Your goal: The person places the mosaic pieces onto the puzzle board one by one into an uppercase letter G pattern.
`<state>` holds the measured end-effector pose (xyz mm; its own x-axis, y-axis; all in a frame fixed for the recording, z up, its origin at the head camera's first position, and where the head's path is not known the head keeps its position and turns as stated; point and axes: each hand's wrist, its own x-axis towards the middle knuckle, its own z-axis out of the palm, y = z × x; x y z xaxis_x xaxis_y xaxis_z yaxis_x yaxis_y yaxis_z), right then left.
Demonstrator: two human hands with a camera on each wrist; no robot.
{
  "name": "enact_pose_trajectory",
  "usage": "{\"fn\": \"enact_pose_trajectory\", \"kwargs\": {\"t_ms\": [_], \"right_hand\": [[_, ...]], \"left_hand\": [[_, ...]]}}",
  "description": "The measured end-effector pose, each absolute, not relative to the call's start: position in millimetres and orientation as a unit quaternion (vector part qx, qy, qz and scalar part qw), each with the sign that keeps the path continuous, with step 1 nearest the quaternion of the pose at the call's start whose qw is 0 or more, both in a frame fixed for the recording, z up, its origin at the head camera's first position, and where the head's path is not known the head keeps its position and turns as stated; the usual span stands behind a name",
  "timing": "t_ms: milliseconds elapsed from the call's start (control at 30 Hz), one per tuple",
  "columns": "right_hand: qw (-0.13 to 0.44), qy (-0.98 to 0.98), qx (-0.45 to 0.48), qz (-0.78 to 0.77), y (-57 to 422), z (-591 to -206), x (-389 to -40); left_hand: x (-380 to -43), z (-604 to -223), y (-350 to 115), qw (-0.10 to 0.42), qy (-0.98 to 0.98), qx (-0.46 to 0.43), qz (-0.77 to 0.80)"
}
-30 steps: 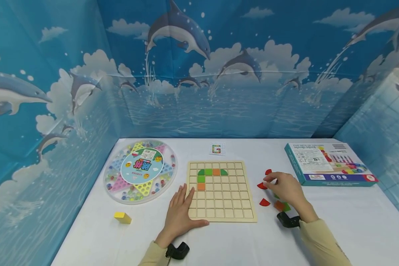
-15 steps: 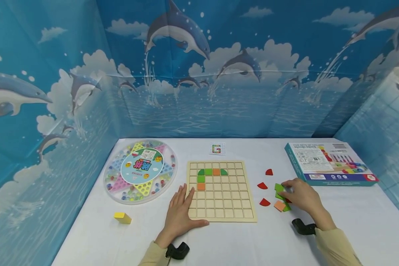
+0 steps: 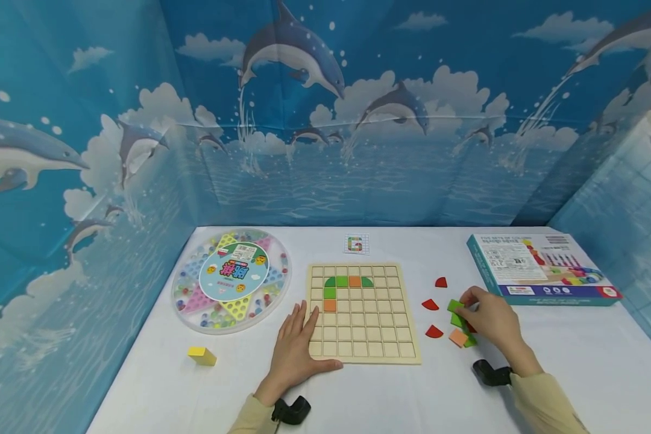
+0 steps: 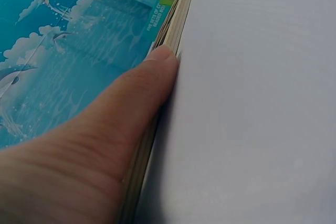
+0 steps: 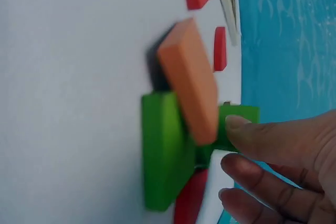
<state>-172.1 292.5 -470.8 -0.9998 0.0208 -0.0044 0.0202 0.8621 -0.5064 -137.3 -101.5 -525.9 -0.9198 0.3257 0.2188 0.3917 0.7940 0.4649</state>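
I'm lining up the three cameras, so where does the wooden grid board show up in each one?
Head: the wooden grid board lies below the picture's middle, the left hand at its near left corner.
Left wrist: the board is a strip slanting from top to bottom, partly behind the left thumb.
Right wrist: only a pale piece of the board, top, right of centre.
Shared landmark: the right hand.

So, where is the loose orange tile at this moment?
In the head view, the orange tile lies right of the board, partly on a green tile, with a red piece to its left and the right hand to its upper right.
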Motion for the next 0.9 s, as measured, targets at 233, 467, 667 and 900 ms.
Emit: {"fn": "enact_pose_trajectory", "kwargs": {"t_ms": [233,467,667,900], "right_hand": [[0.085,-0.964,0.033,0.248,256.7,-461.9,-168.6],[0.096,-0.952,0.113,0.266,194.2,-457.9,-170.4],[0.075,-0.941,0.169,0.284,144.6,-459.6,-177.1],[0.045,-0.930,0.214,0.297,102.5,-466.9,-185.1]], "left_hand": [[-137.4,-526.5,-101.5,0.063,-0.945,-0.188,-0.258],[-137.5,-526.9,-101.4,0.072,-0.944,-0.193,-0.258],[-138.4,-526.6,-101.5,0.079,-0.944,-0.195,-0.255],[-138.0,-525.6,-102.0,0.071,-0.947,-0.188,-0.251]]}}
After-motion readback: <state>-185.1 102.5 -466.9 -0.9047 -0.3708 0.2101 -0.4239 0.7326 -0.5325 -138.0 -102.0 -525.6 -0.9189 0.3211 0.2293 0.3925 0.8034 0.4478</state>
